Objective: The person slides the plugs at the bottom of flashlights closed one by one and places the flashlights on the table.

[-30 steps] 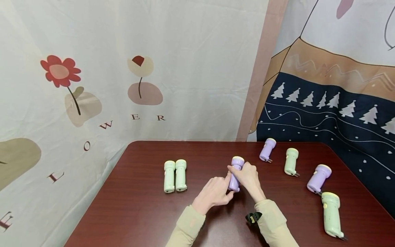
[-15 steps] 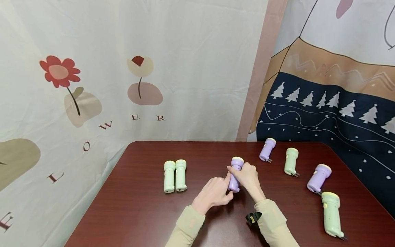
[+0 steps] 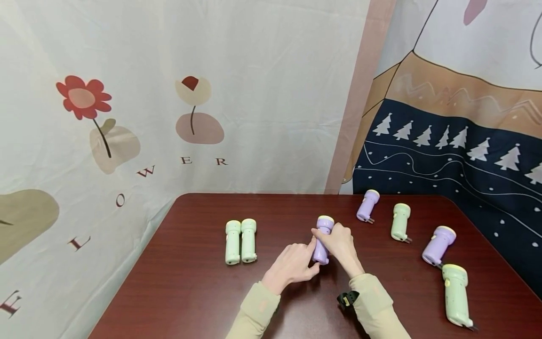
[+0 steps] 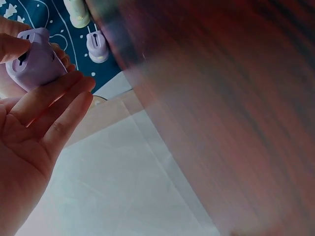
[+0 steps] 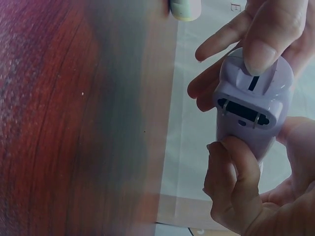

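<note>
A purple flashlight [image 3: 324, 224] with a pale yellow rim is held just above the table by both hands, its head pointing away. My right hand [image 3: 340, 246] grips its body from the right. On the other side, my left hand [image 3: 291, 264] has its thumb pressed on the slotted slider at the base, with the other fingers against the body. The right wrist view shows the flashlight's base [image 5: 251, 135] with two metal prongs [image 5: 256, 121] lying at a dark recess. The left wrist view shows my left palm [image 4: 24, 152] with fairly straight fingers.
Two green flashlights [image 3: 232, 242] stand side by side at left on the dark red table [image 3: 190, 292]. At right are a small purple flashlight [image 3: 367, 206], a green one [image 3: 400, 222], another purple one [image 3: 438, 246] and a large green one [image 3: 456, 294], with prongs out.
Both hands stay on the purple flashlight with hardly any movement. The flashlight's head has shifted very slightly; the other flashlights stay put.
</note>
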{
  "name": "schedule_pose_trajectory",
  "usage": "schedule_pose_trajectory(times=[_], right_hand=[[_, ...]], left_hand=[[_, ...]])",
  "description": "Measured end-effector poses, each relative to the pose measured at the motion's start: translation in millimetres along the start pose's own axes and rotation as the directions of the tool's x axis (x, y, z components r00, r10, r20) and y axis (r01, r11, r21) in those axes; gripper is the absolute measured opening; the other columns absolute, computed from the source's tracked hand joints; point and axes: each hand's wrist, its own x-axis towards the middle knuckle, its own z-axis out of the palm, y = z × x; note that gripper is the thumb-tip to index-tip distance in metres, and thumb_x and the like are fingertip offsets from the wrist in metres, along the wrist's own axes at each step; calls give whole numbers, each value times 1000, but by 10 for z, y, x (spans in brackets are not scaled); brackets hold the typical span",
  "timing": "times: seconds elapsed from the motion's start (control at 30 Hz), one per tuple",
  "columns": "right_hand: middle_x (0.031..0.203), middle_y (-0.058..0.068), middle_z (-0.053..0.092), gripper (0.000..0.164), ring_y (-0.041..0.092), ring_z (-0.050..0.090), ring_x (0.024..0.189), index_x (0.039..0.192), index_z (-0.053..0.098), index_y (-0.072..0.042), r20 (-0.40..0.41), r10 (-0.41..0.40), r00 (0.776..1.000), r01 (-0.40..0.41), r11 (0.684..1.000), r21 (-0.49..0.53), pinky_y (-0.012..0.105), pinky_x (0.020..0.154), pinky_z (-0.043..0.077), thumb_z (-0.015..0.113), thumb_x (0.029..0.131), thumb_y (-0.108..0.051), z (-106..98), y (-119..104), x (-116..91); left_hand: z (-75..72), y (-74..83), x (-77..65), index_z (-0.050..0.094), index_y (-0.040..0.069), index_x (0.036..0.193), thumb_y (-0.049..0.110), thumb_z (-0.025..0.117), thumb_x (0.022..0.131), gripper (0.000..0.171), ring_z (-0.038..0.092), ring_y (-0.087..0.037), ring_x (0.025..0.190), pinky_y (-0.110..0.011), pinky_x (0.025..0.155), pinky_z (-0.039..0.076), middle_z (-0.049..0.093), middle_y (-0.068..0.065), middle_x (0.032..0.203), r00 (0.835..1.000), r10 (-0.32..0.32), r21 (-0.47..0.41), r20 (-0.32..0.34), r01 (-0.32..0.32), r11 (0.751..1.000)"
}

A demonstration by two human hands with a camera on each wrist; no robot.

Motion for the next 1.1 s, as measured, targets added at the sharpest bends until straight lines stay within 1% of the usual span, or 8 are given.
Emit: schedule_pose_trajectory(times=[0.23,0.37,0.57,0.67,0.9,1.1], right_hand=[[88,24,64,63,30,64,72,99,58,11,-8,-18,1000,18,1000,1,37,59,51,68,79,-48,-1,2,-3],[88,25,64,63,30,64,71,100,57,11,0,-21,1000,21,1000,15,36,57,51,68,79,-47,1,6,-2],[90,26,64,67,29,64,71,104,56,13,24,-12,1000,11,999,30,35,57,52,69,79,-48,5,13,-8],[93,26,64,68,29,64,72,107,55,13,33,-7,999,6,999,33,35,58,52,68,80,-48,6,14,-13],[92,25,64,67,27,63,72,106,56,13,32,-7,999,6,999,45,34,57,52,68,80,-48,13,16,-19],[89,25,64,66,26,62,70,103,57,12,21,-17,1000,16,999,52,34,56,50,69,79,-48,33,6,-12]], left_hand=[[-16,-9,-1,54,3,124,33,67,78,56,55,-10,53,-25,51,47,60,3,66,1000,-5,21,3,5,1000],[-23,-14,-4,55,4,124,35,66,80,56,59,-12,57,-26,52,48,63,2,71,1000,-11,32,13,11,999],[-13,-30,-22,57,7,121,40,67,80,54,57,-10,54,-24,49,46,59,3,65,1000,6,78,-13,-5,997],[-9,-37,-34,57,8,122,42,67,80,55,56,-10,53,-24,47,45,58,4,63,1000,8,81,-23,-6,997],[-17,-41,-42,56,9,124,44,66,82,56,58,-10,56,-24,48,46,61,3,67,1000,-13,48,-6,13,999],[-37,-51,-55,56,8,125,46,66,83,57,62,-11,60,-24,51,48,64,3,70,1000,-8,72,-18,9,997]])
